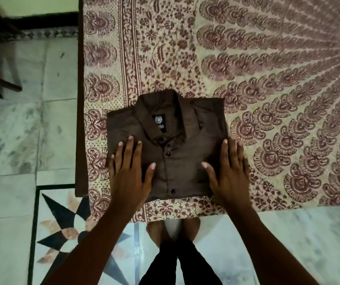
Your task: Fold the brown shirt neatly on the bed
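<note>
A tiled floor [10, 140] with a black star inlay [62, 227] lies beyond the bed [81, 140] at its left edge. The left hand [130, 171] rests flat, fingers spread wide, on the brown shirt [173, 140], which lies folded, buttoned front up, at the near left corner of the paisley bedspread [267, 68]. The right hand [228, 173] presses flat, fingers straight, along the shirt's right edge

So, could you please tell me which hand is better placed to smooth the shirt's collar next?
Probably the left hand: its fingers lie flat on the brown shirt, close beside the collar. The right hand rests farther off, at the shirt's right edge.
</note>
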Motion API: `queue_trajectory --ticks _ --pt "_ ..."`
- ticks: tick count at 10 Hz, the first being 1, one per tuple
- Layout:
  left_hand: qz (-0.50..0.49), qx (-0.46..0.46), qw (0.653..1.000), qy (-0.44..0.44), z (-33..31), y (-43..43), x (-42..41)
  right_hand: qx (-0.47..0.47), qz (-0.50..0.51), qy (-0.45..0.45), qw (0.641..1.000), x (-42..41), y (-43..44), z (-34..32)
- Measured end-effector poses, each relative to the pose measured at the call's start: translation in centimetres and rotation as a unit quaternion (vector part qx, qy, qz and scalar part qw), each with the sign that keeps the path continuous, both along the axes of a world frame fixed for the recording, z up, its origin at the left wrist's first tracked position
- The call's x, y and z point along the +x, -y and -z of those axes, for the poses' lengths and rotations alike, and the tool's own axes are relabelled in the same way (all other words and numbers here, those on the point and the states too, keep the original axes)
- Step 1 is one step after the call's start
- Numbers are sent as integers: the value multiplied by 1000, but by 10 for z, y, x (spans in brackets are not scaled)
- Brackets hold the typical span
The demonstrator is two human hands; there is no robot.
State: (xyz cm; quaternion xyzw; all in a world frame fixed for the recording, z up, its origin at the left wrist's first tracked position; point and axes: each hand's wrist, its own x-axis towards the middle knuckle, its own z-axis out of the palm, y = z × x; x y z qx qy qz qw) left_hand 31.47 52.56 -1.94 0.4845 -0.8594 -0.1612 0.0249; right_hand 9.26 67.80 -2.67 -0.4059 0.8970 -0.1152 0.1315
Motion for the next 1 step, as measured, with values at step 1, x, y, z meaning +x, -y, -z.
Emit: queue_trajectory --ticks 1 --pt "-81 103 979 -153 -51 -17 -11 -100 43 103 989 6 -3 -51"
